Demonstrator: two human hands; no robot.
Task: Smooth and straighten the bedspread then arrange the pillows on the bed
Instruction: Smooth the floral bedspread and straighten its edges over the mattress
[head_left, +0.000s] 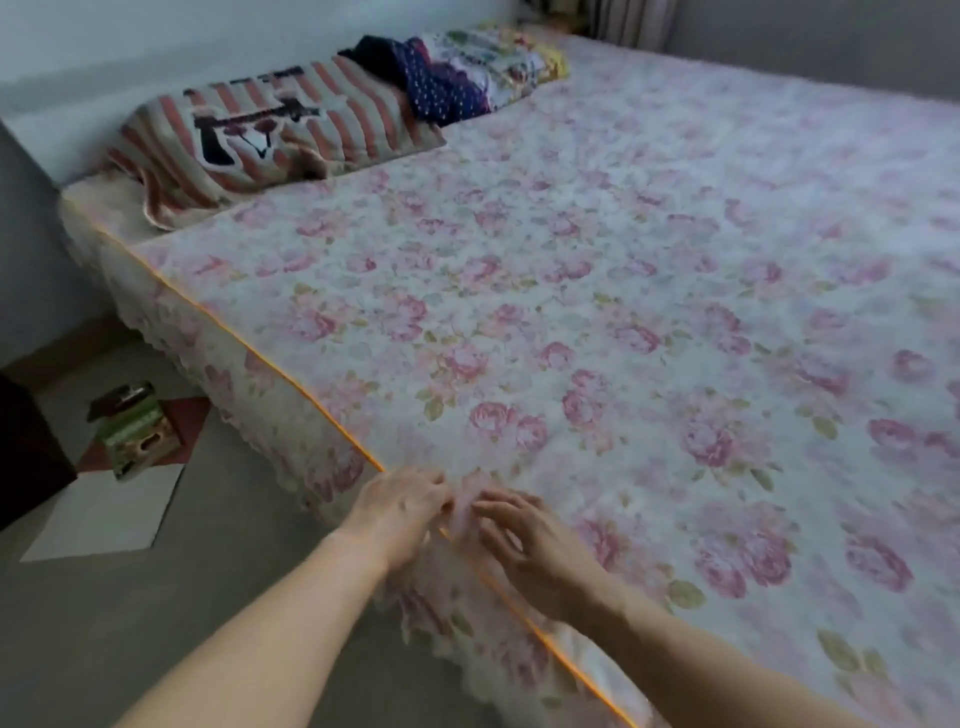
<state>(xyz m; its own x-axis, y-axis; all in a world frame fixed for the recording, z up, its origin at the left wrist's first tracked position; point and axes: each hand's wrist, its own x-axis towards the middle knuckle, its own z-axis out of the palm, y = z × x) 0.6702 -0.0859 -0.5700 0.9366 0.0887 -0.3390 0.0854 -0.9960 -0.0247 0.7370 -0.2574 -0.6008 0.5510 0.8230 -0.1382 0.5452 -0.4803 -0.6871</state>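
At the lower centre of the frame, both hands meet on the near edge of the bedspread (571, 322), right where its orange piping (291, 382) runs. The left hand (400, 512) has its fingers curled closed, pinching a small raised fold of the floral cloth at the edge; the right hand (524, 545) lies beside it on the bed top with fingers loosely spread and slightly bent, the fingertips touching the same fold, though whether they actually grip it cannot be told. Both bare forearms come up from the bottom of the frame. The bedspread covers the whole bed, its long axis running from the lower right toward the upper left of the frame, and its lace-edged skirt (249, 410) hangs down the side toward the floor. Toward the upper left, at the head of the bed, a striped pillow (270, 135) lies with its long side across the bed, and just beside it to the right sits a bundle of dark dotted cloth (441, 83) against a patterned pillow (498, 62). On the floor at the left stands a green box (137, 428) near a white sheet (111, 512).
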